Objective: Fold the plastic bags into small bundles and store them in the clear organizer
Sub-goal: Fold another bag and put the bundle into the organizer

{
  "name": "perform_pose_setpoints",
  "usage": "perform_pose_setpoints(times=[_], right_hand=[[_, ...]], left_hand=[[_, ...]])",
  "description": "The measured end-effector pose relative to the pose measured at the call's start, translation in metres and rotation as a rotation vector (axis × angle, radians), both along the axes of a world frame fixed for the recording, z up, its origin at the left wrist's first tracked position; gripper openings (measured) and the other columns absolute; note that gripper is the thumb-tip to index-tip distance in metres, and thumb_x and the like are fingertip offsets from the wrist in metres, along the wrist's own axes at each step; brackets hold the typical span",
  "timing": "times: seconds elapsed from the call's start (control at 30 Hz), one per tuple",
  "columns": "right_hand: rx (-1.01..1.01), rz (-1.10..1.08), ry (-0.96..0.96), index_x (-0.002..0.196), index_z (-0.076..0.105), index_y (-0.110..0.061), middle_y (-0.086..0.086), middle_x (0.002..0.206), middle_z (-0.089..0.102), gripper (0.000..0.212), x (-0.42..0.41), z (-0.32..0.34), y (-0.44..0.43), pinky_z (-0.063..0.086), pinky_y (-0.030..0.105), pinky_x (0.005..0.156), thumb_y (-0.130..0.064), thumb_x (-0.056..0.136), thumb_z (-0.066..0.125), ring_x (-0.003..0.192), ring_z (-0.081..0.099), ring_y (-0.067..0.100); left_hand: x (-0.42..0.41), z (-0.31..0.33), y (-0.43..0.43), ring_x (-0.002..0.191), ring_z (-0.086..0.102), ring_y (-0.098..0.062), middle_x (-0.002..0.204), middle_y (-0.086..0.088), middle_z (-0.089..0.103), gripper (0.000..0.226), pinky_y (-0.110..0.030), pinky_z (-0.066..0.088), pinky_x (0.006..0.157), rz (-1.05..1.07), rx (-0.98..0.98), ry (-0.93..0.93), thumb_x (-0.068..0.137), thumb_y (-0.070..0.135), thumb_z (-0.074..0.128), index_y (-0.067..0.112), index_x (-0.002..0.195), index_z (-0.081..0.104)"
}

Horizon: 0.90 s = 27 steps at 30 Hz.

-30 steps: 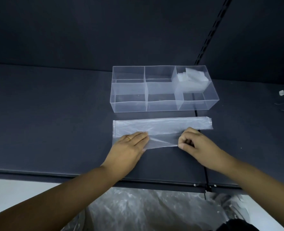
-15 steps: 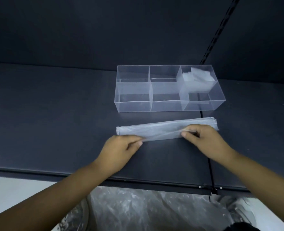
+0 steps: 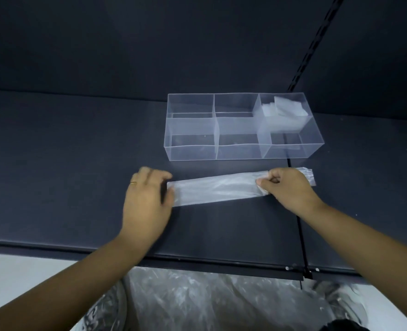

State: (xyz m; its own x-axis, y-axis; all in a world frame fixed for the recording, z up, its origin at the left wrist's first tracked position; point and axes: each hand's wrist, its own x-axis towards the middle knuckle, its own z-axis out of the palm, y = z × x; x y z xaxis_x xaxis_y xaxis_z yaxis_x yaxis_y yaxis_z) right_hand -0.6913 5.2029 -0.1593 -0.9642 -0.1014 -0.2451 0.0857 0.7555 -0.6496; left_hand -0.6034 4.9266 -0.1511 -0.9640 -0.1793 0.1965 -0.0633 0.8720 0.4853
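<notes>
- The dark shelf (image 3: pixel 66 163) carries everything; loose plastic (image 3: pixel 209 302) lies below its front edge.
- The clear organizer (image 3: pixel 193 152) stands at the back of the shelf. Folded bundles (image 3: pixel 283 109) sit only in its rear right compartment, and the other compartments look unfilled, so much of the task seems left.
- The plastic bag (image 3: pixel 216 188) lies just in front of the organizer. A second ago it was a wider band with its near edge being turned over; now it is one narrow strip. The lengthwise folding therefore looks finished, and folding end over end is probably next.
- The left hand (image 3: pixel 145 199), flat on the bag a second ago, has slid out to the strip's left end, fingers curled round it.
- The right hand (image 3: pixel 286 187) has moved toward the right end and pinches the strip there, a short tail showing beyond it.
</notes>
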Motion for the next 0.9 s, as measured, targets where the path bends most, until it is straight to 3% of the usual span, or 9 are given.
perform_pose_setpoints(times=[0.1,0.17,0.23,0.3,0.4,0.5,0.57,0.67,0.9], right_hand=[[0.065,0.01,0.017,0.064,0.053,0.0,0.006,0.058,0.054,0.038,-0.003,-0.001,-0.002,0.039,0.029,0.056,-0.029,0.085,0.068,0.057,0.047,0.016],[0.091,0.005,-0.003,0.061,0.05,-0.007,0.002,0.057,0.05,0.037,-0.004,-0.001,-0.001,0.038,0.029,0.056,-0.028,0.084,0.068,0.057,0.047,0.016],[0.108,-0.006,-0.032,0.066,0.055,-0.01,-0.001,0.063,0.055,0.027,-0.003,0.003,-0.003,0.041,0.029,0.059,-0.026,0.085,0.067,0.065,0.053,0.017],[0.206,-0.022,0.097,0.089,0.063,-0.015,0.0,0.088,0.061,0.006,0.004,0.01,-0.007,0.047,0.03,0.073,-0.019,0.086,0.066,0.087,0.058,0.02],[0.234,0.208,0.486,0.127,0.056,-0.009,0.012,0.126,0.054,0.041,0.027,0.014,-0.03,0.034,0.033,0.104,-0.009,0.086,0.062,0.117,0.05,0.029],[0.163,0.661,0.386,0.149,0.029,-0.009,0.006,0.157,0.025,0.058,0.058,0.005,-0.07,0.006,0.029,0.12,-0.03,0.098,0.045,0.146,0.017,0.02],[0.279,0.815,0.288,0.153,0.004,-0.014,0.0,0.161,-0.003,0.067,0.064,-0.01,-0.083,-0.006,0.033,0.12,-0.048,0.101,0.028,0.147,-0.01,0.012],[0.435,0.815,0.245,0.152,-0.01,-0.019,-0.004,0.159,-0.018,0.079,0.05,-0.021,-0.069,-0.011,0.036,0.119,-0.064,0.094,0.018,0.144,-0.023,0.009],[0.632,0.634,0.224,0.146,-0.024,-0.021,-0.004,0.155,-0.028,0.086,0.027,-0.029,0.022,-0.015,0.031,0.117,-0.075,0.081,-0.007,0.141,-0.03,0.009]], left_hand=[[0.009,-0.005,0.028,0.124,0.048,-0.032,0.133,-0.013,0.053,0.047,-0.041,0.035,0.109,-0.319,-0.153,0.019,0.092,0.034,0.039,0.008,0.127,0.057],[0.011,-0.013,0.04,0.146,0.016,-0.027,0.157,-0.009,0.022,0.068,-0.042,0.011,0.119,-0.392,-0.274,-0.169,0.094,0.051,0.023,0.01,0.148,0.029],[0.014,-0.027,0.042,0.146,-0.013,-0.023,0.16,-0.005,-0.008,0.079,-0.04,-0.006,0.119,-0.394,-0.401,-0.307,0.09,0.064,0.005,0.015,0.151,-0.003],[0.019,-0.038,0.041,0.146,-0.015,-0.026,0.159,-0.007,-0.012,0.081,-0.044,-0.004,0.119,-0.394,-0.483,-0.346,0.087,0.067,-0.002,0.016,0.149,-0.012],[0.02,-0.036,0.042,0.146,0.01,-0.031,0.158,-0.012,0.012,0.08,-0.05,0.017,0.117,-0.376,-0.495,-0.353,0.091,0.064,0.008,0.011,0.15,0.012],[0.021,-0.035,0.043,0.144,0.014,-0.033,0.156,-0.014,0.017,0.077,-0.052,0.023,0.114,-0.401,-0.509,-0.346,0.092,0.058,0.012,0.007,0.149,0.018],[0.021,-0.034,0.042,0.143,0.017,-0.035,0.155,-0.017,0.021,0.075,-0.052,0.026,0.113,-0.413,-0.529,-0.347,0.092,0.052,0.016,0.003,0.148,0.022],[0.02,-0.033,0.042,0.14,0.028,-0.036,0.152,-0.017,0.031,0.074,-0.053,0.033,0.109,-0.409,-0.532,-0.341,0.091,0.052,0.022,0.003,0.144,0.033],[0.02,-0.035,0.043,0.141,0.027,-0.035,0.153,-0.015,0.029,0.078,-0.053,0.031,0.111,-0.399,-0.515,-0.316,0.091,0.06,0.02,0.007,0.146,0.032]])
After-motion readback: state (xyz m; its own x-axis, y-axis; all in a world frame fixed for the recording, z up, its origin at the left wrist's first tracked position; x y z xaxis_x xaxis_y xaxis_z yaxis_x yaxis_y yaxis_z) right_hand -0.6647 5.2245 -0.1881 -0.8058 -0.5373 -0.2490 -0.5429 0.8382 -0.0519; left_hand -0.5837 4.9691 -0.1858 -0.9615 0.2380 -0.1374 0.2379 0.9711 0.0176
